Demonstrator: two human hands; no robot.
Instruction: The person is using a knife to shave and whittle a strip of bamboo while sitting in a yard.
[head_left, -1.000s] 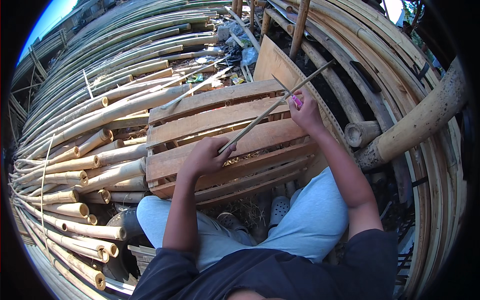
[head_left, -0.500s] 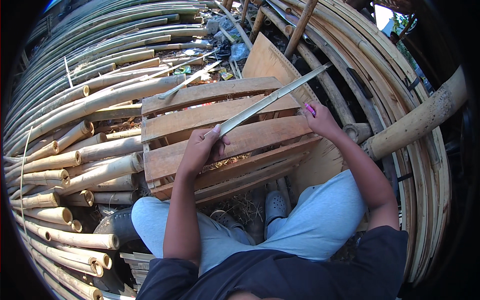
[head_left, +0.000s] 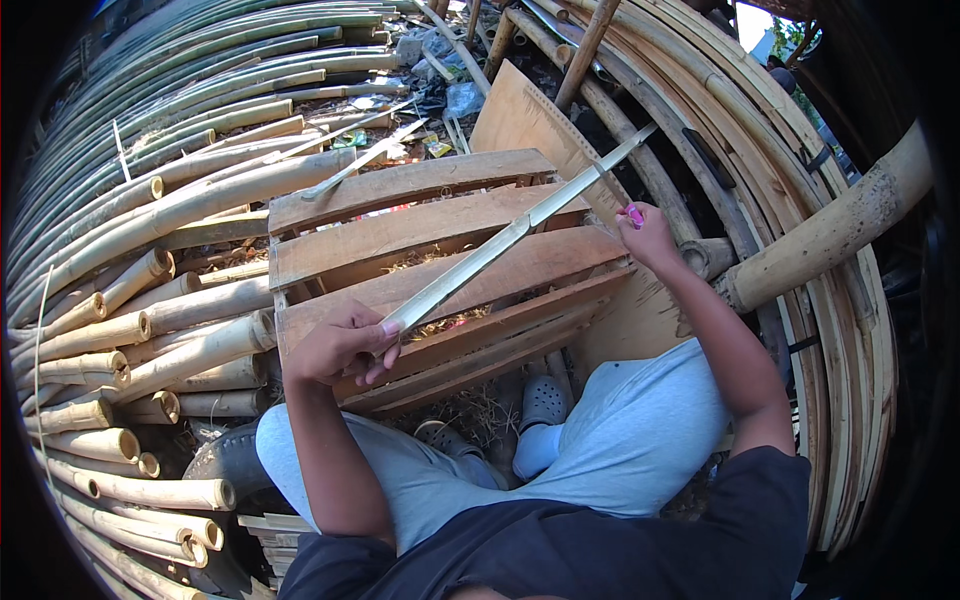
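Observation:
My left hand [head_left: 345,345] pinches the near end of a long pale bamboo strip [head_left: 475,263] between thumb and fingers. The strip slants up and away to the right, above a slatted wooden crate [head_left: 400,240] in front of my knees. At the crate's right end, my right hand [head_left: 650,240] is closed on a small pink object [head_left: 633,215]. Its kind is mostly hidden by the fingers. The right hand sits just below the strip's far part, apart from it.
Stacked bamboo poles [head_left: 190,350] fill the left side. Long split lengths [head_left: 800,290] curve along the right, near a thick bamboo pole [head_left: 830,230]. A thin wooden board [head_left: 520,115] leans behind the crate. Plastic litter [head_left: 462,100] lies beyond it.
My left hand has come nearer and to the left, drawing the strip with it. My right hand has turned slightly, still holding the pink object. The view has shifted a little.

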